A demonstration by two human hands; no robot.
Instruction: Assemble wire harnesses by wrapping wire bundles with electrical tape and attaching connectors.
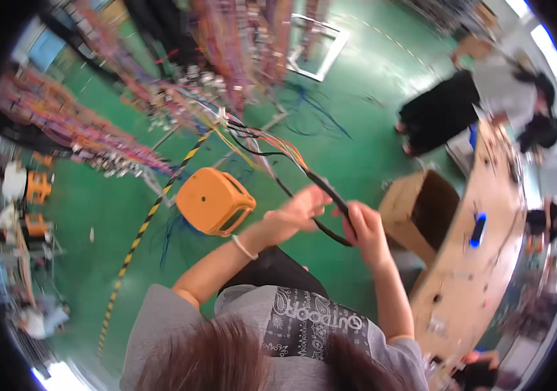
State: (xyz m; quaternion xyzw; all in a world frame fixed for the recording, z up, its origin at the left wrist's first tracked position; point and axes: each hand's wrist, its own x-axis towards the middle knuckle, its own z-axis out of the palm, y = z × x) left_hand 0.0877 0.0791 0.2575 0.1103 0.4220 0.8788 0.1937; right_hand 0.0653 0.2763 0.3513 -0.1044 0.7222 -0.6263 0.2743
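Note:
A wire harness (325, 185) stretches from the hanging bundles at upper left down to my hands. It is wrapped black near me and splits into loose red, yellow and white wires (283, 144) farther off. White connectors (221, 116) sit at its far end. My right hand (364, 228) is closed around the black part, and a black loop hangs below the fingers. Just to its left, my left hand (298, 210) has its fingers stretched out and the palm turned up, beside the harness. Slight blur hides whether those fingers touch it.
An orange stool (210, 201) stands on the green floor to my left, beside a yellow-black striped line (136, 242). Dense wire bundles (83, 127) hang at upper left. A cardboard box (401, 203) and a long wooden table (471, 280) are on the right. Other people are farther off.

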